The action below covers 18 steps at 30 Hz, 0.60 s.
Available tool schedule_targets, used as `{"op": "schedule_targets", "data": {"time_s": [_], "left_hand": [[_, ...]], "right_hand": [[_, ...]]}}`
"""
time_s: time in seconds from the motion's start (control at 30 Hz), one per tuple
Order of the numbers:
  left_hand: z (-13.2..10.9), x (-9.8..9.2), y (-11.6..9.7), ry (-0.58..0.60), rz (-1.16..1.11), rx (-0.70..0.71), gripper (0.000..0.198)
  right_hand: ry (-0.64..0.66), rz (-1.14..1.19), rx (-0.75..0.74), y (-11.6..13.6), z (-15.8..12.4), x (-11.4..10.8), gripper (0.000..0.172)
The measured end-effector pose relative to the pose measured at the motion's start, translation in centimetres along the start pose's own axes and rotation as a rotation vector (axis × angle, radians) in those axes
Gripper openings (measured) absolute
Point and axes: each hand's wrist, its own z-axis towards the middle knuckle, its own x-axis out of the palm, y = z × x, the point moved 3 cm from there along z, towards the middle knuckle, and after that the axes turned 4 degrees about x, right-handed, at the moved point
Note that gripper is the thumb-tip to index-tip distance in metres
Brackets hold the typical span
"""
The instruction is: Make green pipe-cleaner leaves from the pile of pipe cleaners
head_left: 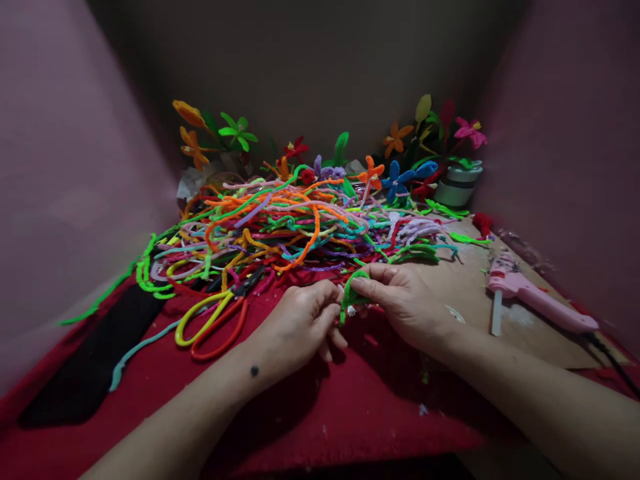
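Note:
A bright green pipe-cleaner piece (348,294), bent into a leaf-like loop, is held up in front of the pile. My right hand (406,301) pinches its upper part between thumb and fingers. On its near side my left hand (311,317) is closed, thumb and forefinger pressed together at the piece's edge; the exact contact is partly hidden. Just beyond both hands lies a tangled heap of coloured pipe cleaners (280,220). Scissors (235,307) with one yellow and one red handle loop rest left of my left hand.
A pink glue gun (543,297) with a cord lies on a cardboard sheet (460,287) at right. Pipe-cleaner flowers (397,181) and a striped pot (457,183) stand at the back. A black flat object (95,360) lies left on the red cloth (300,413). Walls rise on both sides.

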Motion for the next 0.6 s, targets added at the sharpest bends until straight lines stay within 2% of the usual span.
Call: {"op": "schedule_targets", "data": {"time_s": [0.13,0.27,0.4,0.6], "left_hand": [[-0.1,-0.4,0.4,-0.010,-0.007,-0.061,0.009],[-0.5,-1.2,-0.8,-0.070,-0.055,-0.015,0.009],[-0.7,-1.3,-1.9,-0.003,-0.158,-0.025,0.015],[-0.6,-0.7,-1.4,0.050,-0.122,0.007,0.009]], "right_hand": [[-0.042,0.028,-0.023,0.4,-0.1,-0.1,0.020],[-0.055,-0.005,-0.016,0.4,-0.2,0.1,0.021],[-0.038,0.062,-0.016,-0.1,0.0,0.2,0.020],[0.021,0.231,0.055,-0.7,0.1,0.5,0.018]]}}
